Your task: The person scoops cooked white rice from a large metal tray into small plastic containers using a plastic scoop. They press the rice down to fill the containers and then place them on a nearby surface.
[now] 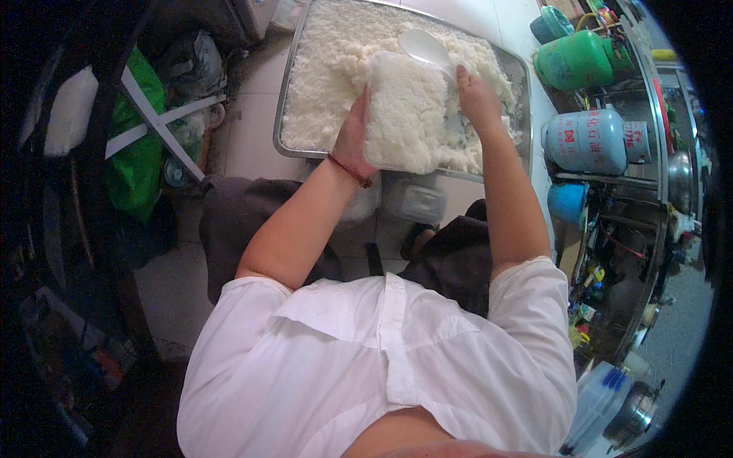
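My left hand (pixel 356 133) grips a clear plastic container (pixel 369 146) by its left side. White cooked rice (pixel 408 117) fills that container up to about its rim. In my right hand (pixel 479 98) is the handle of a white rice paddle (pixel 425 48), whose broad head lies just past the container's far edge. Both hands are over a large rectangular metal tray (pixel 280 129) heaped with more loose rice (pixel 332 57). Near my right wrist a patch of the tray's bottom shows through the rice. The container hides part of the tray's near side.
Below the tray's near edge, a clear plastic box (pixel 421 201) sits on the tiled floor (pixel 252 126) between my legs. To the right, a green gas cylinder (pixel 567 60), a grey-blue gas cylinder (pixel 590 142) and a blue bucket (pixel 567 201) line a metal rack (pixel 658 183). White crossed bars (pixel 154 119) stand left.
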`<state>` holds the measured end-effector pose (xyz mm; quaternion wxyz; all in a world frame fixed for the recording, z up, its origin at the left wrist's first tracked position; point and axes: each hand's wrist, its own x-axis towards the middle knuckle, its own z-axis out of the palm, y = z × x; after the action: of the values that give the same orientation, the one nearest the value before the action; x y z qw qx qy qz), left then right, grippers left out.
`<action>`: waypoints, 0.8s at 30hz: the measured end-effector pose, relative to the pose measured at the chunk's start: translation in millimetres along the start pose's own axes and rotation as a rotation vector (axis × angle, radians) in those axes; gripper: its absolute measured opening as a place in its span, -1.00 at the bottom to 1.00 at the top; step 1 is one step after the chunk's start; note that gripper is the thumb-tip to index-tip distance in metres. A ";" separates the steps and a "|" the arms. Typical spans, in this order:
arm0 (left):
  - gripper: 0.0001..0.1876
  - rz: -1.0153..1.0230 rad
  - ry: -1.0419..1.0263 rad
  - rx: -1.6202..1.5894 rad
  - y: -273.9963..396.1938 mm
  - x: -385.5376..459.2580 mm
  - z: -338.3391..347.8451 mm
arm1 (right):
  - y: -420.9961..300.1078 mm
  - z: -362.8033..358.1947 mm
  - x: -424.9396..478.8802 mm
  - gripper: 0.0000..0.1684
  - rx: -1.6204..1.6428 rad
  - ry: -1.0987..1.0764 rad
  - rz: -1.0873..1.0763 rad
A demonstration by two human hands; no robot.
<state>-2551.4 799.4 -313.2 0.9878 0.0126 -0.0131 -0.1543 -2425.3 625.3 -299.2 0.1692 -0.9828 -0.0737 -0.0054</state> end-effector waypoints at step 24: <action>-0.46 0.104 0.125 0.043 -1.4 4.6 -9.9 | 9.2 6.5 -81.7 -0.32 0.390 -0.334 0.022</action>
<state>-2547.2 796.9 -323.1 0.9929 0.0430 0.0448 -0.1013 -2504.8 607.2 -311.2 0.3410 -0.9197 -0.0897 0.1730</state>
